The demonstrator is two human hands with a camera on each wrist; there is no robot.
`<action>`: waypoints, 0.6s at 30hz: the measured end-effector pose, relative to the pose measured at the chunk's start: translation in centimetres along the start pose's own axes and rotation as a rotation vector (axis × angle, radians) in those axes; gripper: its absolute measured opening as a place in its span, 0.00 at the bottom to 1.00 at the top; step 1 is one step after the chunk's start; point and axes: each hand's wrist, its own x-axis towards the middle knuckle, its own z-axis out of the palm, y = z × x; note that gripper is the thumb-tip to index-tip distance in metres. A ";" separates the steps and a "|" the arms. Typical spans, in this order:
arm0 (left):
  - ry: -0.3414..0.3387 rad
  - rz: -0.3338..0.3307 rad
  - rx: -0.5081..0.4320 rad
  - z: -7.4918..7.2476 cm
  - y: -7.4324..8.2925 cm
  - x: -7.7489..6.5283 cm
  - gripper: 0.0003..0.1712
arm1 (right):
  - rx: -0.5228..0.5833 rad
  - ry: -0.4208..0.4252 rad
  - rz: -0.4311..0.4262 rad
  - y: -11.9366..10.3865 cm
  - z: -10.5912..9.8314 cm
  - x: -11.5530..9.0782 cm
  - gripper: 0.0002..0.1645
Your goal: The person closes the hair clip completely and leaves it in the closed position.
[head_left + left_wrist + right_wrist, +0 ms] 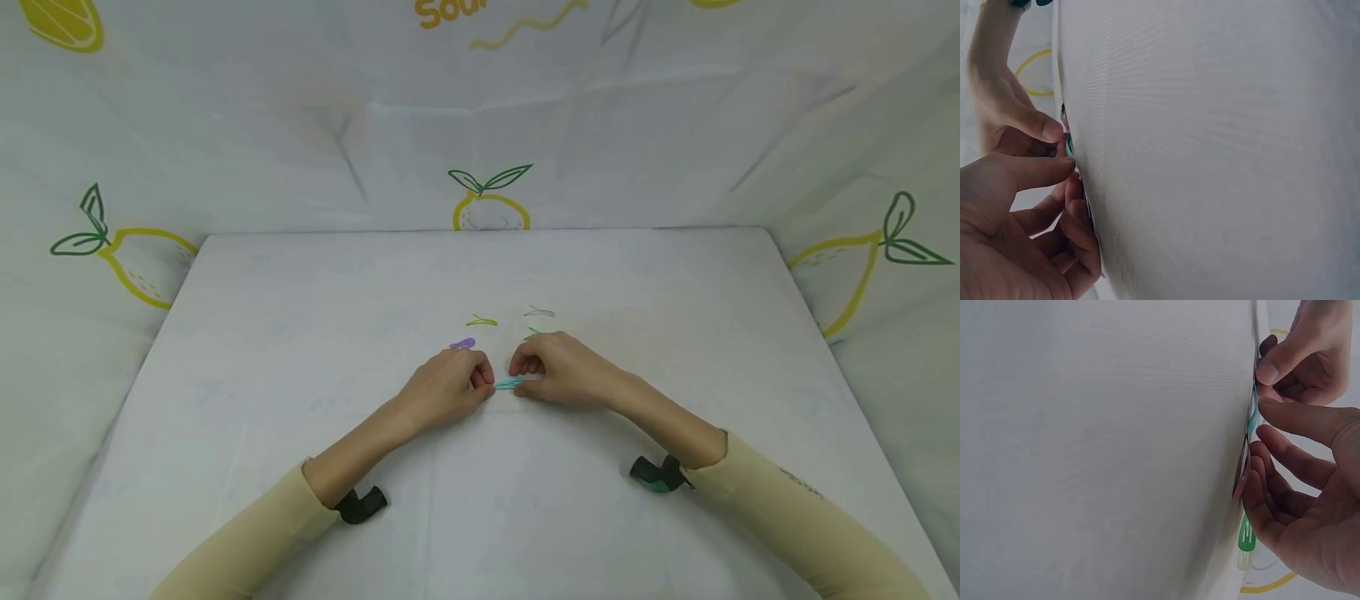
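Observation:
A teal hair clip (508,383) lies low over the white table between my two hands. My left hand (450,387) pinches its left end between thumb and fingers. At the other end, my right hand (573,371) holds the clip by thumb and fingertips, the remaining fingers curled above. In the right wrist view the teal clip (1253,412) shows as a thin strip near the right thumb. Just beyond the left hand is a purple hair clip (462,343). A green clip (532,332) is mostly covered by the right hand in the head view.
Farther back on the table (300,333) lie a yellow clip (482,321) and a pale grey clip (540,312). White cloth walls with lemon drawings (491,212) border the table at the back and sides. Dark wrist devices (362,505) sit under both sleeves.

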 end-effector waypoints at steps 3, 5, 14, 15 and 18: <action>0.000 0.006 -0.011 -0.1 0.0 -0.1 0.03 | 0.002 0.008 -0.006 -0.1 0.0 0.1 0.09; 0.005 0.011 -0.025 -0.1 -0.2 -0.1 0.03 | 0.003 0.012 -0.014 -0.1 0.0 0.2 0.09; 0.056 0.044 -0.034 -0.7 -0.6 -0.3 0.02 | 0.012 0.048 -0.045 -0.6 0.0 0.9 0.11; 0.062 0.047 -0.034 -0.8 -0.6 -0.3 0.03 | 0.011 0.055 -0.049 -0.6 0.0 1.0 0.11; 0.076 0.041 -0.030 -1.2 -0.8 -0.2 0.03 | 0.012 0.068 -0.054 -0.7 0.0 1.3 0.12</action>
